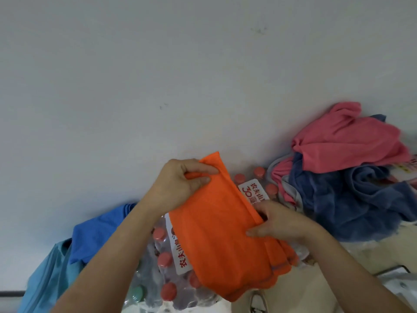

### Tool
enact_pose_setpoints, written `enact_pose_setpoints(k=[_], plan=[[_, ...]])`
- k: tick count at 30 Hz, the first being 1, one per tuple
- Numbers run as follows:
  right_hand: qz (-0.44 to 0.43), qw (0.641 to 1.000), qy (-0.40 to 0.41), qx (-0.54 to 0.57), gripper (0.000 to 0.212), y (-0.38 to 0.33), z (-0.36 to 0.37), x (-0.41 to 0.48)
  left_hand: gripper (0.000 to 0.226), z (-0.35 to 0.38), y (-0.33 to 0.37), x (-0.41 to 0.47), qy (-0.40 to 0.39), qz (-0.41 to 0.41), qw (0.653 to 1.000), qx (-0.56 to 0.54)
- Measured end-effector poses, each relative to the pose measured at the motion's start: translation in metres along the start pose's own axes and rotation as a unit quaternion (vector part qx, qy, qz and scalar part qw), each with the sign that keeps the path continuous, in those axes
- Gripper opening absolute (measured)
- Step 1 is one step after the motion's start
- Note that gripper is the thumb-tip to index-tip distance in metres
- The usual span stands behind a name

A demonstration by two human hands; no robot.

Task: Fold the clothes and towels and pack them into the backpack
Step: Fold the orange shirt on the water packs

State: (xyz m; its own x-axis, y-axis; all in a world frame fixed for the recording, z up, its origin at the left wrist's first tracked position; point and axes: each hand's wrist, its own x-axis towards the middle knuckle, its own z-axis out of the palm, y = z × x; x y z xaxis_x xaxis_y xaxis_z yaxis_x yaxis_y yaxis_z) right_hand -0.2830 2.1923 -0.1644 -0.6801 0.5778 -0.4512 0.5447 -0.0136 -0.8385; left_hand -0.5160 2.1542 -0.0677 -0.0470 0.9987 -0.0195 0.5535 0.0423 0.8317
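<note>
From my remote seat I am looking first at the far left, where a crumpled light blue fabric garment (45, 281) is lying with a royal blue fabric garment (99, 233) draped over its upper edge. Both are resting against the plain white wall (158, 64).

Moving right, the person's left hand (180, 184) is pinching the far corner of a folded orange fabric towel (221, 240) between thumb and curled fingers. The towel is being held in the middle of the view, just above a clear shrink-wrapped plastic pack of water bottles with pink caps (165, 260). Its long axis is running from a far end pointing up toward the wall to a near end pointing toward the camera and leaning slightly right. Layered folded edges are showing at the near right corner.

The right hand (282, 224) is gripping the towel's right edge, thumb and fingers closing on it.

Further right, a loose pink fabric cloth (349, 143) is lying on top of a crumpled slate blue fabric towel (352, 199).
</note>
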Motion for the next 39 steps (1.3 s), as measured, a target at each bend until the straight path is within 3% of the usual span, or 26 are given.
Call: enact_pose_setpoints(k=[3,7,11,13,18,21,24,27,29,31,34,37,39], plan=[[0.018,0.999,-0.006,-0.049,0.013,0.003,-0.002,-0.035,0.035,-0.02,0.02,-0.027,0.006,-0.004,0.999,-0.05],[0.043,0.994,0.054,-0.086,0.024,-0.015,-0.009,-0.084,0.038,-0.036,0.031,-0.066,0.018,-0.034,0.988,-0.149],[0.002,0.976,0.148,-0.161,0.015,-0.056,-0.035,-0.111,0.037,-0.052,0.009,-0.099,0.102,-0.083,0.951,-0.279],[-0.014,0.971,0.142,-0.189,0.014,-0.079,-0.043,-0.103,0.04,-0.049,-0.015,-0.112,0.138,-0.132,0.942,-0.276],[0.067,0.937,0.12,-0.32,0.012,-0.06,-0.02,-0.003,0.067,0.004,-0.094,-0.133,0.133,-0.223,0.964,-0.055],[0.09,0.906,0.208,-0.358,0.008,-0.026,0.005,0.045,0.07,0.023,-0.121,-0.131,0.172,-0.228,0.958,-0.011],[0.057,0.876,0.303,-0.371,0.037,-0.018,0.014,0.056,0.072,0.025,-0.133,-0.126,0.172,-0.211,0.96,0.073],[-0.027,0.872,0.315,-0.375,0.059,-0.012,0.014,0.051,0.075,0.025,-0.129,-0.125,0.168,-0.207,0.922,0.281],[-0.065,0.88,0.275,-0.382,0.061,-0.009,0.01,0.047,0.071,0.026,-0.117,-0.118,0.194,-0.172,0.89,0.376],[-0.075,0.885,0.221,-0.402,0.06,-0.011,0.003,0.048,0.054,0.033,-0.105,-0.098,0.19,-0.068,0.893,0.402],[-0.084,0.879,0.176,-0.435,0.056,-0.011,-0.005,0.056,0.044,0.052,-0.095,-0.05,0.095,0.045,0.928,0.358],[-0.112,0.859,0.203,-0.457,0.049,-0.002,-0.007,0.064,0.046,0.074,-0.099,-0.009,0.018,0.025,0.936,0.351],[-0.145,0.845,0.246,-0.452,0.043,0.004,-0.004,0.068,0.046,0.082,-0.104,0.008,0.012,-0.003,0.939,0.344]])
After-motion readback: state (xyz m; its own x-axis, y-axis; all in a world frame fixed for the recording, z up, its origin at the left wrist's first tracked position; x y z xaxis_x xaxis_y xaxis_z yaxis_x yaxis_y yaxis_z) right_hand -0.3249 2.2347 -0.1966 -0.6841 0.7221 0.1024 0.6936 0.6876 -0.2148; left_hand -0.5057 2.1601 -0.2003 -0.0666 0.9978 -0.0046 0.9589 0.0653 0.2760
